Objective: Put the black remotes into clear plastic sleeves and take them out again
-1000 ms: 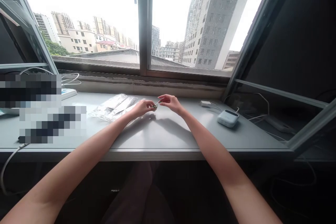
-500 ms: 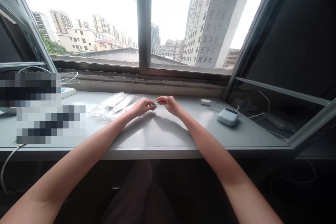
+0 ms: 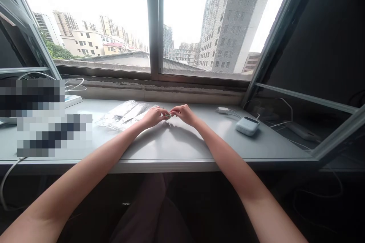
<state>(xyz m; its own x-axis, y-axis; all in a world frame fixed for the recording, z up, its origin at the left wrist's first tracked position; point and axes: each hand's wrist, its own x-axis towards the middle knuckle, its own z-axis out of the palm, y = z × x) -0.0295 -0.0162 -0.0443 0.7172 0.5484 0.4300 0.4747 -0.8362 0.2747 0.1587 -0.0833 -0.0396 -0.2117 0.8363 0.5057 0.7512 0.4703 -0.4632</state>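
Small silvery part (image 3: 169, 115) sits pinched between your left hand (image 3: 154, 117) and right hand (image 3: 185, 114), too small to identify from this view. Both grips are closed on it, with the fingertips meeting at it, over the gray tabletop (image 3: 171, 146). Left of that part lie clear plastic bags (image 3: 121, 114), near your left hand. Right of it, well apart, sit a white charger (image 3: 223, 110) with its cable (image 3: 235, 115) and, farther out, a pale blue box-shaped device (image 3: 247, 126). Beyond that part, a window (image 3: 154, 26) looks out on high-rise buildings (image 3: 230, 22).
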